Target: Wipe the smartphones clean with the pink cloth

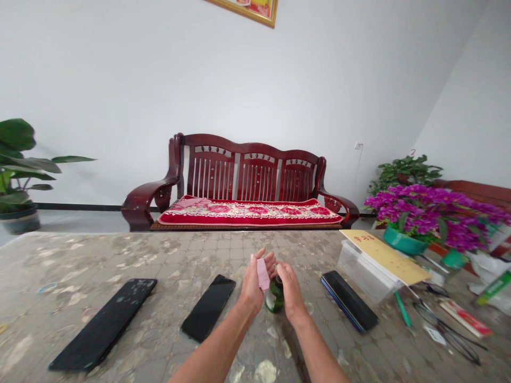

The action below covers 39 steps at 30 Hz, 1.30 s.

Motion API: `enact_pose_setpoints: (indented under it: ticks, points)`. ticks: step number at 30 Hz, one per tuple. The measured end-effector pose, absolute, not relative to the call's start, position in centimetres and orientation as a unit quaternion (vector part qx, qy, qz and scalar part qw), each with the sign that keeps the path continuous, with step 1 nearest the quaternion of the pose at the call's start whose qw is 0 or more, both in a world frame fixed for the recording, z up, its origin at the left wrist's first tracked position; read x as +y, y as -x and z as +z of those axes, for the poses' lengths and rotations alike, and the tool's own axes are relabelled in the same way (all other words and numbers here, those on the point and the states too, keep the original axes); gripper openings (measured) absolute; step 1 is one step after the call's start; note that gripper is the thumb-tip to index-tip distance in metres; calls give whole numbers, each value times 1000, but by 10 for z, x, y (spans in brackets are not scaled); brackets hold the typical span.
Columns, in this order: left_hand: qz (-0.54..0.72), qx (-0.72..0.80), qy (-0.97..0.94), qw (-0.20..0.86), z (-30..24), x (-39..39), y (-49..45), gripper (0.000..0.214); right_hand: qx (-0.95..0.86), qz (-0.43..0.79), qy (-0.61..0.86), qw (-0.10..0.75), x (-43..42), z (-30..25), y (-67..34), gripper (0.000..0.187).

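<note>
My left hand point(250, 287) is turned palm up over the table, with a small folded pink cloth or paper point(262, 274) held in it against the palm and thumb. Just to its right stands a small green glass bottle point(274, 299) with a dark neck. My right hand point(291, 291) has its fingers curled round the top of this bottle, so the cap or mouth is mostly hidden. Left of my hands lies a black smartphone point(209, 307) on the patterned tablecloth point(167, 260).
A larger black device point(104, 325) lies far left. On the right are a black wallet-like case point(348, 301), a clear plastic box point(365, 274) under a yellow booklet point(387, 258), a green pen point(403, 309), glasses point(459, 340) and purple flowers point(431, 210). A wooden bench point(257, 178) stands beyond.
</note>
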State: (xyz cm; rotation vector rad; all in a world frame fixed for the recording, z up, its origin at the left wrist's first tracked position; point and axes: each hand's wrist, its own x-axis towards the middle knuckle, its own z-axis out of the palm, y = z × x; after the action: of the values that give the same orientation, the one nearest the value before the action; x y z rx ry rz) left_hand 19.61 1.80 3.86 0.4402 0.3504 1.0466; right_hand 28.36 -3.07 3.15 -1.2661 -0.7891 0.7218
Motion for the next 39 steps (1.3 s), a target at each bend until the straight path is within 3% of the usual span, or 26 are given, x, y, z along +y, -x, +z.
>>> enact_pose_setpoints:
  ticks: [5, 22, 32, 39]
  points:
    - [498, 182, -215, 820, 37, 20, -195, 46, -347, 327, 560, 678, -28, 27, -286, 46]
    - [533, 190, -222, 794, 33, 12, -197, 46, -344, 306, 577, 674, -30, 28, -281, 37]
    - [543, 213, -228, 779, 32, 12, -183, 39, -330, 314, 596, 661, -34, 37, -278, 53]
    - [538, 216, -213, 786, 35, 7, -191, 40, -334, 299, 592, 670, -30, 36, -279, 43]
